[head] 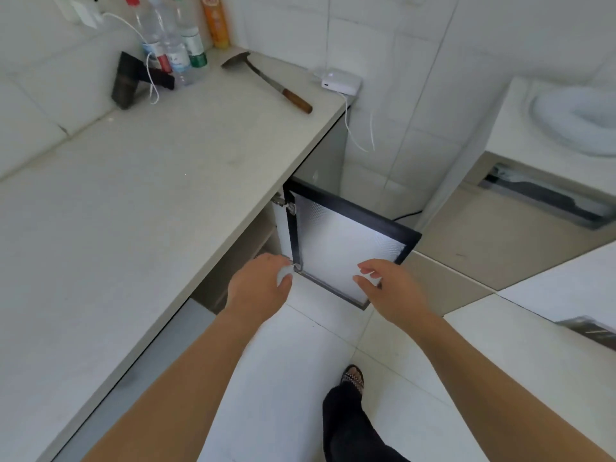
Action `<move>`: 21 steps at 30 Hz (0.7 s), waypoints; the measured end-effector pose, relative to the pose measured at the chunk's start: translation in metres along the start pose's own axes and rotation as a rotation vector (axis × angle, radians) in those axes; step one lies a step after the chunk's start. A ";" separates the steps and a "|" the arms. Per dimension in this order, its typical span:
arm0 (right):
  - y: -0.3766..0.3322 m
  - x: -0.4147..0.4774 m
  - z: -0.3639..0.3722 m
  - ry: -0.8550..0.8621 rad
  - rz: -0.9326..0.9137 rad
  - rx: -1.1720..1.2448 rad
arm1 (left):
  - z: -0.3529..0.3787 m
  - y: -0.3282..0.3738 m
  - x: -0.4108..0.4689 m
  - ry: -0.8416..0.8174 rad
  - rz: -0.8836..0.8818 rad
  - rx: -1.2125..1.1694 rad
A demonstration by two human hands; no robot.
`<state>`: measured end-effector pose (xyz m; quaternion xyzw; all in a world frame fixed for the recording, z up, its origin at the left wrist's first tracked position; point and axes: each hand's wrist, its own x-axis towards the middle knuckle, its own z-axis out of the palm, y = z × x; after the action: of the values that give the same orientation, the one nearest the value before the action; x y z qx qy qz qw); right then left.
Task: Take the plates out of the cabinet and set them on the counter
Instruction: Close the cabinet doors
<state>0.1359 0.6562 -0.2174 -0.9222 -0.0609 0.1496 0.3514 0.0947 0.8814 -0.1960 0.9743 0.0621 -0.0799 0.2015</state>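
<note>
The cabinet (246, 258) sits under the counter (140, 181), and its black-framed frosted door (346, 248) is swung open to the right. My left hand (258, 290) is at the cabinet's opening by the door's lower hinge. Its fingers curl on a white rounded rim (284, 274), seemingly a plate; the rest is hidden by the hand and counter. My right hand (388, 288) hovers over the door's lower free corner, fingers apart, holding nothing. The cabinet's inside is dark and hidden.
At the counter's far end stand several bottles (176, 45), a dark stand (128, 80), a wooden-handled spatula (270, 80) and a white charger box (340, 82) with a cable. A white appliance (546, 135) is on the right. My foot (353, 378) is on the tiled floor.
</note>
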 end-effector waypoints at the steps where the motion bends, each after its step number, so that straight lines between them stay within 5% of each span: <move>1: 0.007 0.011 -0.009 -0.002 0.011 0.002 | 0.001 0.011 0.015 0.008 0.020 -0.004; 9: 0.054 0.092 -0.066 0.067 0.039 -0.019 | 0.013 0.080 0.118 -0.054 0.088 -0.019; 21: 0.083 0.166 -0.067 0.029 0.261 -0.162 | 0.047 0.083 0.222 -0.250 0.267 0.061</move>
<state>0.3152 0.5881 -0.2642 -0.9497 0.0527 0.1752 0.2542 0.3192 0.8068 -0.2473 0.9619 -0.0959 -0.1749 0.1870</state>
